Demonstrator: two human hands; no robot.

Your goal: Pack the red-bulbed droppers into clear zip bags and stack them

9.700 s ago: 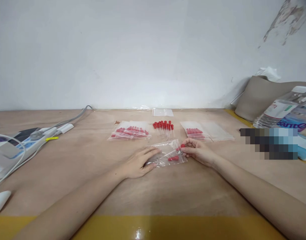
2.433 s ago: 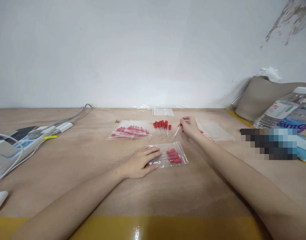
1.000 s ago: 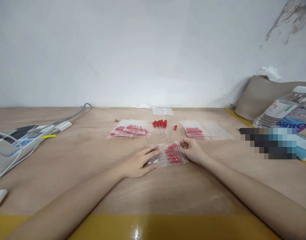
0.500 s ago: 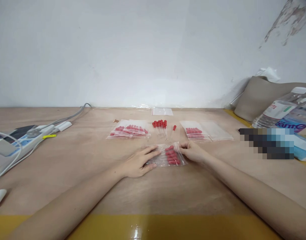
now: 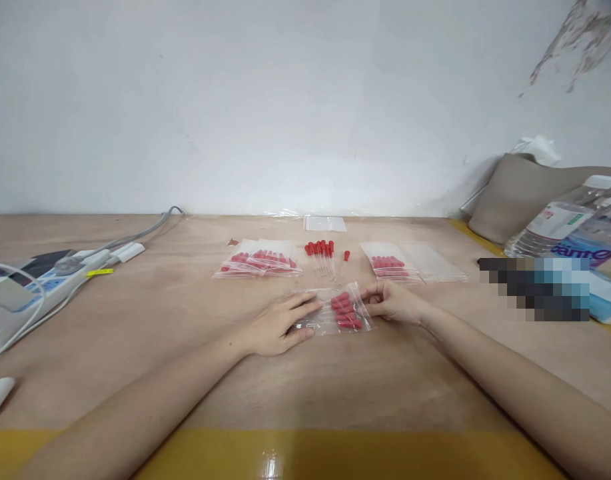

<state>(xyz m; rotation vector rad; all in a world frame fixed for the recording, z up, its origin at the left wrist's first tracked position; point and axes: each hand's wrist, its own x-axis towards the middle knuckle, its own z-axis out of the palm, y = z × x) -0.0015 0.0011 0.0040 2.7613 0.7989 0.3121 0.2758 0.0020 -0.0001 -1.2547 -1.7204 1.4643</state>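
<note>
Clear plastic zip bag (image 5: 326,327) lies flat on the brown wood-grain tabletop (image 5: 305,387), in front of a bunch of red-bulbed clear droppers (image 5: 324,250) and one lone red-bulbed dropper (image 5: 346,255). Bagged droppers lie in a left stack (image 5: 258,259) and a right stack (image 5: 389,263). Inside the zip bag, red bulbs (image 5: 345,312) line up. The left hand (image 5: 280,325) rests on its left end, fingers spread; the right hand (image 5: 389,303) has fingertips at its right edge, whether clamped I cannot tell.
</note>
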